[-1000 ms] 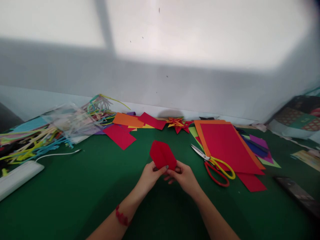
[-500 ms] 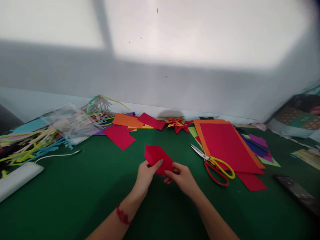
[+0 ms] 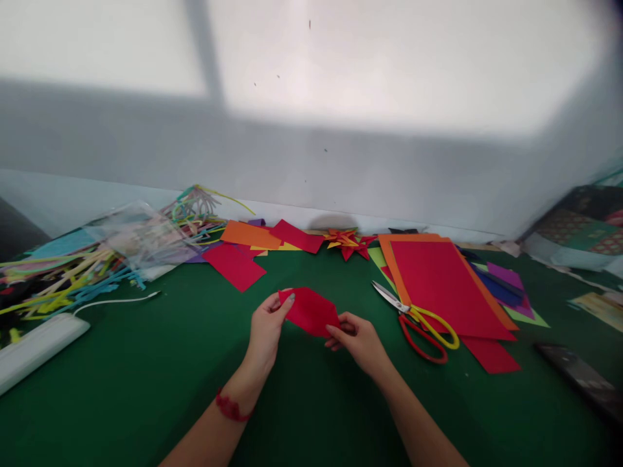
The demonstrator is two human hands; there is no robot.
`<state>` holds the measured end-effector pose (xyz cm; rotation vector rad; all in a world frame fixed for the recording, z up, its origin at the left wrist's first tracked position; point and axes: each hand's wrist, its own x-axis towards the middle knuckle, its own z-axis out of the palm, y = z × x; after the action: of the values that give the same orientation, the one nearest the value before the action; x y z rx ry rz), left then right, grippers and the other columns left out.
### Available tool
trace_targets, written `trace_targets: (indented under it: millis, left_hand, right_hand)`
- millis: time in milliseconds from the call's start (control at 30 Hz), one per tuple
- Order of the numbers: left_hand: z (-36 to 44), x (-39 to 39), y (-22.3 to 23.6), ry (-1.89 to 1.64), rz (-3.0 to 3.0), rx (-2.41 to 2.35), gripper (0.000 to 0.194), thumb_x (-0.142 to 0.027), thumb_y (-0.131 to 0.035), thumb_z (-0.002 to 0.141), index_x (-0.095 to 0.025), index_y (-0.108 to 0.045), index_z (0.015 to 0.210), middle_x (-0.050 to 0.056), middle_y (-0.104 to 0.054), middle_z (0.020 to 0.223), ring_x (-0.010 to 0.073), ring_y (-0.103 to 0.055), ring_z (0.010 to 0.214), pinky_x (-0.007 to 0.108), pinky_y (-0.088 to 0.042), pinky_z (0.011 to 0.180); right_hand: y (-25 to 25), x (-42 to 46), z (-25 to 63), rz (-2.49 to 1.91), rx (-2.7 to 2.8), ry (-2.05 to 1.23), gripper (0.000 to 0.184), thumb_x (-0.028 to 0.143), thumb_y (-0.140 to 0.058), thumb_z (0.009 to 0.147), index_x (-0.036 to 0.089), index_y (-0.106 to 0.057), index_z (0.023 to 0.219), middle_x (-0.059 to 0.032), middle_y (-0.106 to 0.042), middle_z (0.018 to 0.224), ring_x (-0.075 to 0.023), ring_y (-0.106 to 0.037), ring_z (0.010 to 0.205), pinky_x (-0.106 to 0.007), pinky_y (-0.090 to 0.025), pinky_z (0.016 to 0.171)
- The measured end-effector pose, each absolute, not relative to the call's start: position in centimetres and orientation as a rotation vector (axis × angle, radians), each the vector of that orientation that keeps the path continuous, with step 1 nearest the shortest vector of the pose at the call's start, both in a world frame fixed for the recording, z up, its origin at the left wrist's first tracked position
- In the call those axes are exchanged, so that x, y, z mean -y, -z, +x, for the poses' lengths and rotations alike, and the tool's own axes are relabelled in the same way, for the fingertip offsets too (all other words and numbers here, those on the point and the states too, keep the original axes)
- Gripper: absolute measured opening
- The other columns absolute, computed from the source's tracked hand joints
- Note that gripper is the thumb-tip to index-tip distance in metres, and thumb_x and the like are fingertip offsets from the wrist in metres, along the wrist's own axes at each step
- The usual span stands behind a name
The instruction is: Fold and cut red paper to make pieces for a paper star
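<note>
A piece of folded red paper (image 3: 311, 312) is held up between both hands above the green table. My left hand (image 3: 267, 321) pinches its upper left corner, thumb on the near face and fingers mostly behind. At the lower right corner, my right hand (image 3: 357, 340) grips the paper between thumb and fingers. The sheet looks like a flattened polygon, with corners folded in. To the right of my right hand lie scissors (image 3: 409, 311) with one red and one yellow handle, their blades pointing away to the left.
Red and orange sheets (image 3: 448, 285) are stacked beyond the scissors. Paper stars (image 3: 345, 241) sit against the wall, beside loose red rectangles (image 3: 236, 266). Pipe cleaners and a clear plastic bag (image 3: 146, 237) fill the left. A white power strip (image 3: 43, 344) and a phone (image 3: 579, 373) flank the table.
My left hand has slid left from the paper's lower middle to its upper left corner. The paper has turned and now stretches flatter between the hands. My right hand keeps its hold.
</note>
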<state>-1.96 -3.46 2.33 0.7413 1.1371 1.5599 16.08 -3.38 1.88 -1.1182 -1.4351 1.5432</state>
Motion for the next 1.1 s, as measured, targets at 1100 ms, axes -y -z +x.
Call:
trace_targets:
  millis: [1100]
  left_hand:
    - [1.1,4.6,-1.9,-1.119,1.025,-0.997,0.033,-0.028,-0.066,0.063,-0.014,-0.061,0.093,0.011,-0.066,0.091,0.0229,-0.061,0.082,0.031,-0.050,0.065]
  right_hand:
    - [-2.1,2.6,16.6,-1.133,1.193,-1.388,0.031,0.047,-0.061,0.067,0.018,-0.058,0.079,-0.0002,-0.060,0.056,-0.0161,-0.056,0.051,-0.026,-0.046,0.046]
